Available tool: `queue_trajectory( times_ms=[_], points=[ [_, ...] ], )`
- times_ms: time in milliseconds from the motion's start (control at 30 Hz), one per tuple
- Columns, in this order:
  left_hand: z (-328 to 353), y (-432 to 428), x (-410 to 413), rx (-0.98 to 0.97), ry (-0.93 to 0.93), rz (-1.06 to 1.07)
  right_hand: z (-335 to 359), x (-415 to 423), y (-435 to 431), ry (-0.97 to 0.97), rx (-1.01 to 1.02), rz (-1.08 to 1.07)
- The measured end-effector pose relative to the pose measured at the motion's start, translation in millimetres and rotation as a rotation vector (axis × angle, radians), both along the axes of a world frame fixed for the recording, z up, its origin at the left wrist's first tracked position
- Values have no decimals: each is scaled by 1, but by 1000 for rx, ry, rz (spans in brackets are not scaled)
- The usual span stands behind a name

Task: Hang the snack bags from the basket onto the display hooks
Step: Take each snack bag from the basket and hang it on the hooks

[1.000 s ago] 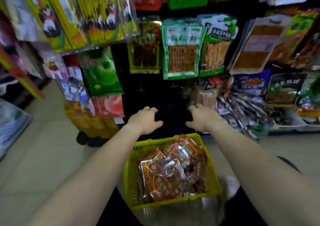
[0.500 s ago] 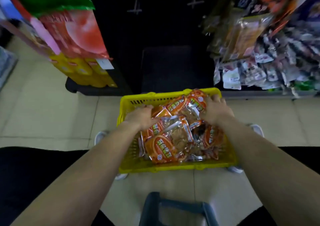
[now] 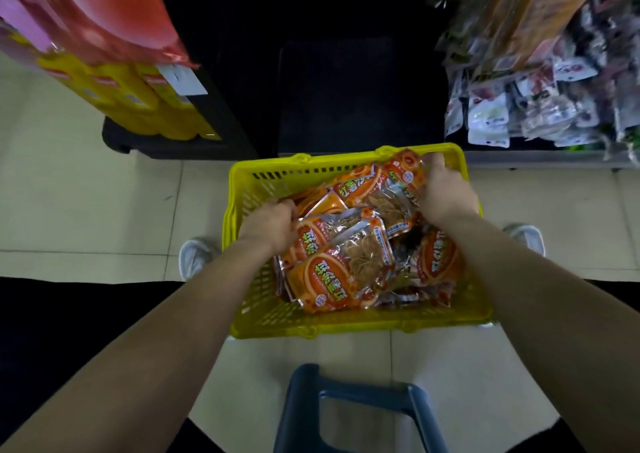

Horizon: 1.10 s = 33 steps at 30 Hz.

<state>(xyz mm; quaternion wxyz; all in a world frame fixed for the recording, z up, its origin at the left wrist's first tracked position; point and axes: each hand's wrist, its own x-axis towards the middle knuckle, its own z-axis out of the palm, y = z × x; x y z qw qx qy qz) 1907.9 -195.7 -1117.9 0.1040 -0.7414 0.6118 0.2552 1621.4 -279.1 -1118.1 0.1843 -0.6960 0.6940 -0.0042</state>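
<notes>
A yellow plastic basket stands on the tiled floor between my feet, holding several orange snack bags with clear windows. My left hand reaches into the basket's left side, fingers curled on the edge of an orange bag. My right hand is at the far right corner, fingers curled over the top of another orange bag. The display hooks are out of view above.
A dark display stand rises just beyond the basket. Red and yellow packs hang at left, mixed small packets at right. A blue stool frame sits under me. White shoes flank the basket.
My view has tipped down from the display to the basket. Both hands dropped from in front of the stand into the basket and closed on bags.
</notes>
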Motion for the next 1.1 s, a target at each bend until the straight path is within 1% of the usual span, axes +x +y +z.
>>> queue_trajectory(
  times_ms=[167, 267, 433, 600, 733, 833, 900, 1000, 1100],
  points=[
    [9, 5, -10, 17, -29, -29, 28, -7, -4, -73, -32, 13],
    [22, 6, -11, 14, 14, -31, 53, -9, -5, -134, -58, 95],
    [70, -5, -9, -121, 111, -40, 107, -14, -10, -249, -57, 183],
    [138, -12, 2, -270, 170, -87, 167, -20, -13, -246, -115, 254],
    [184, -14, 9, -374, 184, -140, 199, -24, -6, -249, -149, 324],
    [204, -15, 13, -428, 208, -145, 209, -25, 4, -294, -152, 357],
    [209, -17, 15, -450, 259, -126, 208, -22, 10, -334, -147, 361],
    [208, -19, 14, -453, 358, -96, 201, -10, 15, -360, -41, 421],
    [201, -19, 7, -446, 494, -90, 195, 11, 17, -295, 60, 560]
  ],
)
